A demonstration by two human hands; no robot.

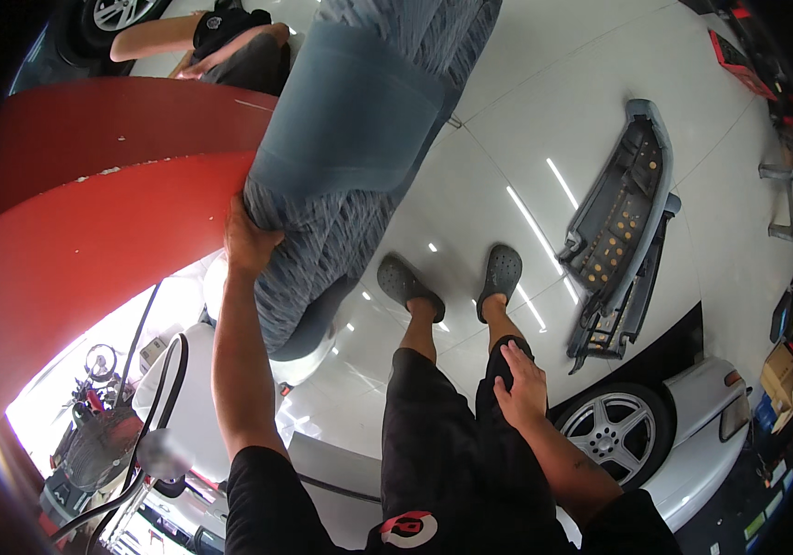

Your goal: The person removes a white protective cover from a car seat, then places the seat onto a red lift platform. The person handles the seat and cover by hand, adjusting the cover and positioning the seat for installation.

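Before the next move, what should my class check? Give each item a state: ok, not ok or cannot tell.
1. Left hand on the edge of the grey seat: ok, it touches the patterned side.
2. Right hand also on the seat: not ok, it is by the right leg, apart from the seat.
3. Seat clear of the red panel: cannot tell, they overlap in this view.
4. Dark plastic part clear of the shoes: ok, it lies off to the right.
5. Other person clear of the seat: cannot tell, the seat's patterned end hides the gap.
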